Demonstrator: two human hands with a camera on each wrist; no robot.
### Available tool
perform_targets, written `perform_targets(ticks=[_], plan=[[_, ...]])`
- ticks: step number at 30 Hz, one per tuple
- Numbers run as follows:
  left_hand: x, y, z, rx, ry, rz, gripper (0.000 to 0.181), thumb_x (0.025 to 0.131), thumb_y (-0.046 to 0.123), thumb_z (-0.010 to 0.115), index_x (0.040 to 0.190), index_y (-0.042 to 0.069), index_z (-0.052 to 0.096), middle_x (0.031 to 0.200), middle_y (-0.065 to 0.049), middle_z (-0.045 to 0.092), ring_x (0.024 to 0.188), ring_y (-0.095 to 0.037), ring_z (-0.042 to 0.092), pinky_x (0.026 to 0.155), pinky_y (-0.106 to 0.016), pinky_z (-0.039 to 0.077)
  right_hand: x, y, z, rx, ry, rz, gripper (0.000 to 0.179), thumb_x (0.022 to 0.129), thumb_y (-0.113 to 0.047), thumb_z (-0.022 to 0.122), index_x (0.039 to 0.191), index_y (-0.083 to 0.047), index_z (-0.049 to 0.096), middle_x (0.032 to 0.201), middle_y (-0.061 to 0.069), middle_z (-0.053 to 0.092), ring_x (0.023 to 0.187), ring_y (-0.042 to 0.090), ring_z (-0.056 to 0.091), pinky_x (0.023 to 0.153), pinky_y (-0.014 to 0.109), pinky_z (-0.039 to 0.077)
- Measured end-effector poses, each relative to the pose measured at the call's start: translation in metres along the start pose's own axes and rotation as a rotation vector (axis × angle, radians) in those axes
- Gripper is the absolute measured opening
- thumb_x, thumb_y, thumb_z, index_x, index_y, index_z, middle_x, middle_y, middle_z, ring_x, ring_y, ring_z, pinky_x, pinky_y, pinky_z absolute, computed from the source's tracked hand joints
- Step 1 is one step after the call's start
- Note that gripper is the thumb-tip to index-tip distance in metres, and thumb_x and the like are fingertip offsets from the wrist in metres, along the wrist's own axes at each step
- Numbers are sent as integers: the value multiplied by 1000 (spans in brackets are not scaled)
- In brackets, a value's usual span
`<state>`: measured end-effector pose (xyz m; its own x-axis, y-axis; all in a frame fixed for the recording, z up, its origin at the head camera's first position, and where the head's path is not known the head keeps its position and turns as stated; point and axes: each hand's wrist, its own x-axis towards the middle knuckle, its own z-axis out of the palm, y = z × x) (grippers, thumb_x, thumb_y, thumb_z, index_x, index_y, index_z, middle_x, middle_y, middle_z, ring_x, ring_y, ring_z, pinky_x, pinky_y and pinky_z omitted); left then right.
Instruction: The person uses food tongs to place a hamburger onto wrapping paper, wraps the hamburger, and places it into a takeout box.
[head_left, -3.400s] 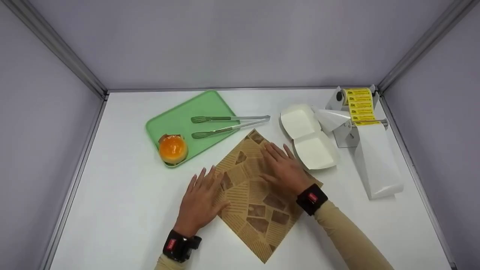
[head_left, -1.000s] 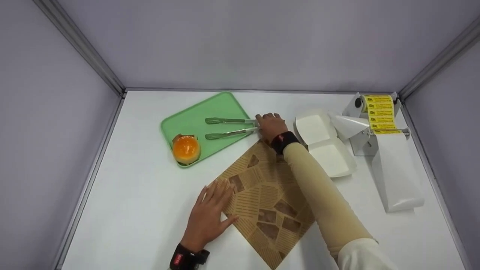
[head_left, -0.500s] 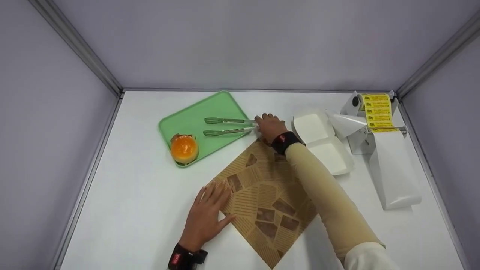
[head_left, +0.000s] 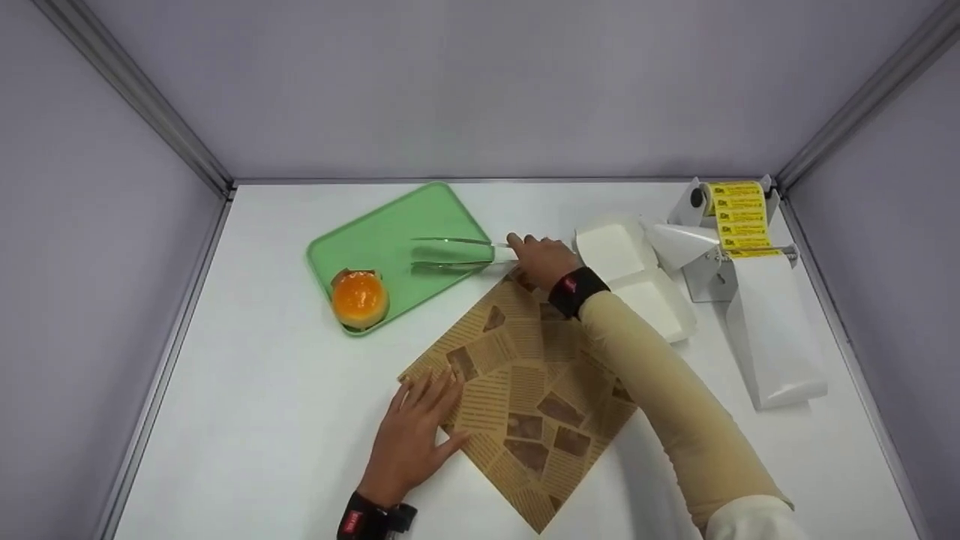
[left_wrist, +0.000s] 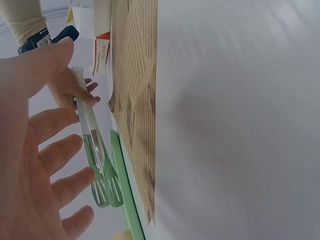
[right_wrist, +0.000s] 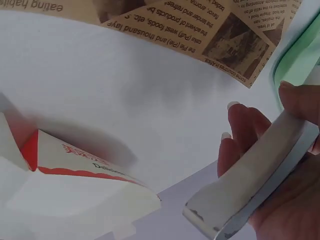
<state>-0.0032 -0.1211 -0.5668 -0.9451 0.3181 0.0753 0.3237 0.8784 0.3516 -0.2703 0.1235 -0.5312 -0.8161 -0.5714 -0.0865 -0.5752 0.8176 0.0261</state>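
Note:
My right hand [head_left: 546, 259] grips a pair of tongs [head_left: 504, 253] near the hinged end, their green slotted tips over the tray in the head view. In the right wrist view the metal bend of the tongs [right_wrist: 245, 175] lies between thumb and fingers. My left hand [head_left: 412, 431] is spread, fingertips over the left corner of a brown newsprint-patterned sheet of wrapping paper [head_left: 525, 390]. A hamburger [head_left: 360, 298] with a shiny bun sits at the near left corner of the green tray [head_left: 360, 232].
A white hinged takeaway box [head_left: 652, 300] lies open behind my right forearm. Further right stands a label dispenser [head_left: 705, 274] with a roll of yellow labels [head_left: 739, 217] and a long white backing strip [head_left: 776, 330]. Grey walls [head_left: 480, 90] enclose the white table.
My right hand left the paper and took hold of the tongs. They are now turned edge-on, their arms closer together. My left hand stays at the paper's left corner.

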Motion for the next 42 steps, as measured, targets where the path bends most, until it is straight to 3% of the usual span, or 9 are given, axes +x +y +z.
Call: perform_targets(ticks=[4,8,17,23,29,35,42], plan=[[1,1,2,-2,2,2,74,92,60,63,154,24,45,162,3,40,151,-29,37,124,-55,27,-5,1,2,-59,28,-26,30,103,-16,58,128,-6,47,93,18,72,71,32,68,61,42,60],[3,1,2,9,-4,-3,75,91,61,63,154,24,45,162,3,40,152,-28,36,124,-55,27,-12,3,4,-84,58,-33,35,101,-23,62,128,-7,47,84,16,71,67,30,67,58,41,59],[1,-2,0,46,30,7,75,90,60,66,154,25,46,160,1,44,150,-28,38,123,-55,30,-26,-2,3,-169,232,-98,37,97,-31,67,120,-8,50,79,15,70,59,28,66,49,39,56],[-1,-6,-3,90,57,12,78,87,57,71,154,28,44,161,2,42,150,-28,39,122,-54,31,-25,-9,2,-174,263,-143,29,100,-26,64,117,-8,48,77,14,68,55,26,63,46,37,54],[2,-5,-4,93,38,19,77,89,59,67,154,25,44,164,1,39,151,-28,37,123,-55,30,-22,-18,10,-203,360,-155,16,99,-14,59,110,-8,50,72,13,66,51,25,60,42,38,52],[0,-1,0,62,36,12,77,89,60,67,154,25,44,164,1,38,151,-27,37,123,-53,29,-19,-31,10,-220,317,-159,17,99,-11,57,116,-10,51,76,12,69,55,24,63,44,36,54],[-2,3,2,21,10,3,77,90,59,66,155,26,43,163,0,39,151,-28,36,124,-54,28,-13,-41,18,-214,331,-189,16,98,-9,58,112,-10,51,73,10,67,53,22,61,44,35,54]])
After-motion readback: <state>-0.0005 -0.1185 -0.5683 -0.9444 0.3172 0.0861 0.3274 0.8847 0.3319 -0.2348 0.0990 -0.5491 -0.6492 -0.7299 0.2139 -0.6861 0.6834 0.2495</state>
